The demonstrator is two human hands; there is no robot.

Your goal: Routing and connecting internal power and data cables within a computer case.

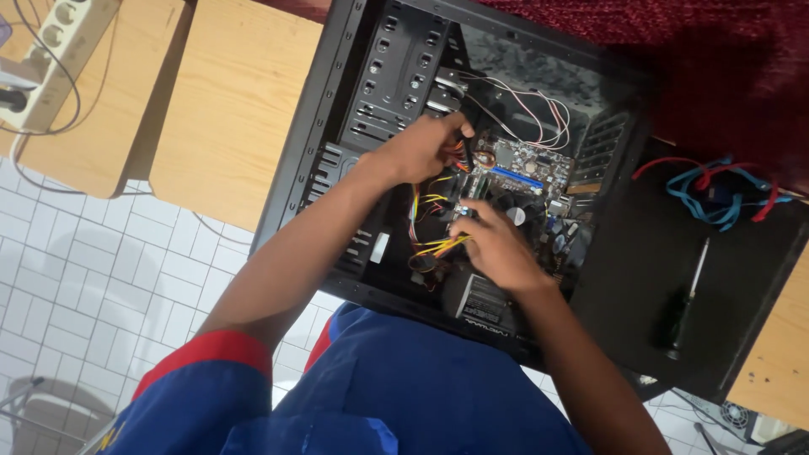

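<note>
An open black computer case [303,160] lies on its side on a wooden table. Inside it sits a motherboard [531,173] with thin red and white wires [539,109] looping above it. My left hand [421,147] reaches into the case and is closed around a bundle of power cables [459,153] near the drive bays. My right hand [493,244] rests lower in the case, its fingers pinching yellow and black wires [442,244] beside the motherboard's edge. A power supply [484,303] shows at the case's near edge.
A screwdriver with a dark handle [684,303] lies on the black side panel [674,253] to the right, near blue and red cables [716,190]. A white power strip [50,59] sits at the far left. White tiled floor [101,278] lies below the table.
</note>
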